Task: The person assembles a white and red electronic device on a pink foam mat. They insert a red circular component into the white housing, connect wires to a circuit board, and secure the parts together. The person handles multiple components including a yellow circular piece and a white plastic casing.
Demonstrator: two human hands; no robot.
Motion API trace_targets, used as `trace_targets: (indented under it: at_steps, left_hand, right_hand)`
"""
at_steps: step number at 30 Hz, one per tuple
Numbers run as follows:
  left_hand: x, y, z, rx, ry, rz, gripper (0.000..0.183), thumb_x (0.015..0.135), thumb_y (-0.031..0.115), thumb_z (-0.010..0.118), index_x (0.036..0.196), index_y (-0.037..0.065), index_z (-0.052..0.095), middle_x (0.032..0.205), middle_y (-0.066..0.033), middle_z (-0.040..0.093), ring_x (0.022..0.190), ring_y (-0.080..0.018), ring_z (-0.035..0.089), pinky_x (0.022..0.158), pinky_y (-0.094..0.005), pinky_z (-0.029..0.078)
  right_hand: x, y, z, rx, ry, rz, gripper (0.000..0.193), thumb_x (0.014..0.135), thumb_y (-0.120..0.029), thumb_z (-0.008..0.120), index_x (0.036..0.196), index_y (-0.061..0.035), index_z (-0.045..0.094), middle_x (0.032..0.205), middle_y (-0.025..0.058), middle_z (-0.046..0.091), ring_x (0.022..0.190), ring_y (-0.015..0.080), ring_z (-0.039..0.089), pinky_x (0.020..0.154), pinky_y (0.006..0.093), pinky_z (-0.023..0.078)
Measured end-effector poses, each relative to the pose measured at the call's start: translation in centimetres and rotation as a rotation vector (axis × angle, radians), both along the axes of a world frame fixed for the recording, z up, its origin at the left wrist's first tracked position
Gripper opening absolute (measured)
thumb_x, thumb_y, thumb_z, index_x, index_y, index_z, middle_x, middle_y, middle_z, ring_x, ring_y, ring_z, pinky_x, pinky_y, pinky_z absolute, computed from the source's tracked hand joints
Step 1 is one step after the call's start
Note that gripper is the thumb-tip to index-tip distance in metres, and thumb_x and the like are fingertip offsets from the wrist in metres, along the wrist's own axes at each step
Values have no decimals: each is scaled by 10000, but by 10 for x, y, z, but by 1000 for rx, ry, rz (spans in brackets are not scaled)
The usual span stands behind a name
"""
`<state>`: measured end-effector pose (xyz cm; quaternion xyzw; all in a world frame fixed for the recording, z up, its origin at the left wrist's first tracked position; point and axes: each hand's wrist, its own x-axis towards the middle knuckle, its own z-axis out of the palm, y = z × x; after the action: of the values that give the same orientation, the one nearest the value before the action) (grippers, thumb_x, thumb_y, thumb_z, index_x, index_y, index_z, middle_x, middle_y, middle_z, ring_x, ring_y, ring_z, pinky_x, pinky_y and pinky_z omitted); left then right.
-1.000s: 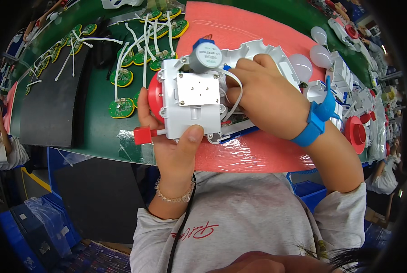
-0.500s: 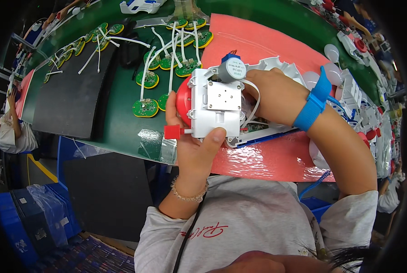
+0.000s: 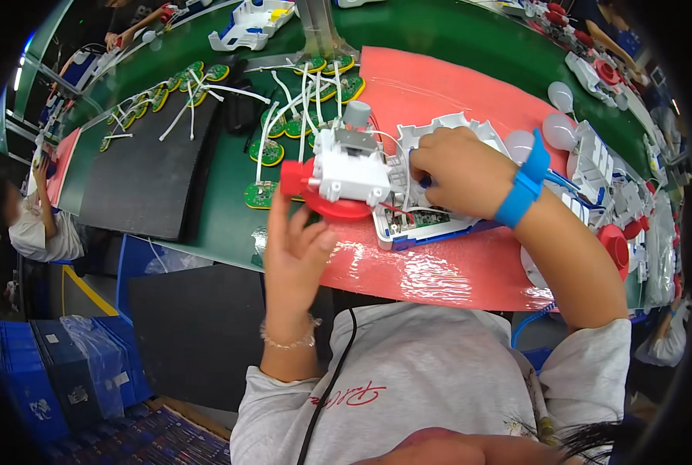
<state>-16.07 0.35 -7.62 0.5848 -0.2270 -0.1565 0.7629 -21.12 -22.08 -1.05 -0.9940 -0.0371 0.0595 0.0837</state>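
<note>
A white motor assembly (image 3: 353, 177) with a red round base and a grey cylindrical motor rests tilted beside an open white-and-blue housing (image 3: 431, 232). Thin wires run from it into the housing, where part of a green circuit board (image 3: 432, 219) shows. My left hand (image 3: 295, 252) is below the assembly's red square knob (image 3: 295, 178), fingers spread, the fingertips close to or touching the red parts. Over the housing, my right hand (image 3: 466, 172) has its fingers curled inward. Something small and dark blue shows at its fingertips, partly hidden. A blue strap (image 3: 525, 194) circles that wrist.
Several green round-ended circuit boards (image 3: 267, 153) with white leads lie left of the pink mat (image 3: 439, 85). A black board (image 3: 133, 186) is farther left. White globes (image 3: 560, 132) and more housings (image 3: 594, 159) crowd the right. Another person (image 3: 40, 225) works at far left.
The assembly has tipped over, from its metal plate facing up to lying on its side. My left hand has loosened and spread its fingers. My right hand stays at the housing.
</note>
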Motion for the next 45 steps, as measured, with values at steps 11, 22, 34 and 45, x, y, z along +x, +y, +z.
trace_targets:
  at_steps: [11, 22, 34, 45]
  left_hand:
    - [75, 25, -17, 870, -845, 532, 424, 763, 219, 648, 1081, -31, 521, 1055, -185, 522, 1005, -320, 484, 875, -378, 380]
    - [16, 9, 75, 494, -1201, 511, 371, 680, -8, 636, 1046, 15, 583, 1124, -103, 446, 901, -176, 517, 710, -263, 450]
    - [-10, 4, 84, 605, -1236, 296, 384, 563, -108, 592, 900, 65, 651, 1083, -116, 491, 943, -245, 525, 718, -295, 455]
    - [-6, -16, 82, 197, -1236, 311, 342, 626, -93, 577, 944, 30, 611, 1132, -161, 463, 921, -269, 565, 760, -315, 468]
  right_hand:
    - [-31, 20, 40, 5, -204, 120, 170, 663, -149, 644, 812, -79, 601, 826, 71, 569, 850, 254, 522, 806, 360, 378]
    - [-26, 14, 56, -50, -714, 3, 338, 667, -75, 603, 1001, -95, 559, 911, 68, 548, 862, 273, 527, 738, 369, 431]
    - [-47, 14, 42, 135, -590, -20, 182, 688, -86, 593, 869, -75, 601, 764, 70, 531, 735, 250, 544, 648, 371, 451]
    - [-31, 1, 17, 91, -227, 129, 83, 695, -53, 571, 758, -80, 618, 699, 75, 594, 723, 229, 561, 792, 377, 386]
